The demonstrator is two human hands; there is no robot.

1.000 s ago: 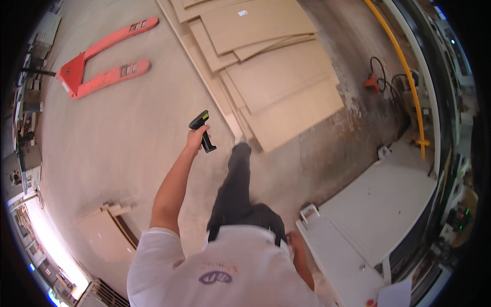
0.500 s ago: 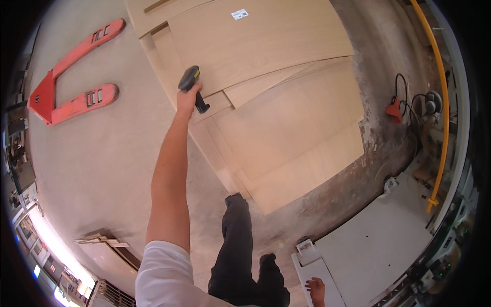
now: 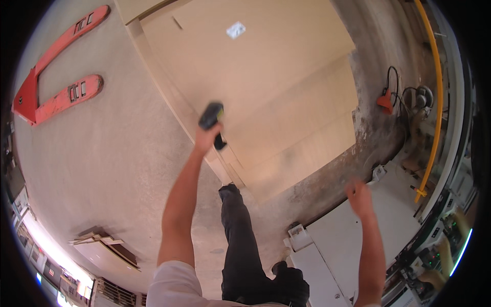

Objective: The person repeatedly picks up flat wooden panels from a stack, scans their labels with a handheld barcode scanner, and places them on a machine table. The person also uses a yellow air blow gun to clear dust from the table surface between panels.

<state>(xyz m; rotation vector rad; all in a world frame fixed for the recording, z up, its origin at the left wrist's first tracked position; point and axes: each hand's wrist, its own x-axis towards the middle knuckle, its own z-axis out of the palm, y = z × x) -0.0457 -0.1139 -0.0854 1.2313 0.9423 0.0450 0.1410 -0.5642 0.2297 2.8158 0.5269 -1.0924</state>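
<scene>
The left hand [image 3: 207, 138] grips a black handheld scanner [image 3: 212, 120] out over the stacked pale boards [image 3: 276, 77], while the right hand [image 3: 359, 197] hangs empty, fingers loosely spread, above a white machine top [image 3: 358, 240].

orange pallet jack [image 3: 56, 87] upper left on concrete floor [image 3: 117, 169] | white label [image 3: 236, 29] on top board | yellow pipe [image 3: 434, 97] curving along right side | red tool with black cable [image 3: 386, 100] right of boards | white machine top [image 3: 358, 245] lower right | flat wood scraps [image 3: 102, 245] lower left
</scene>
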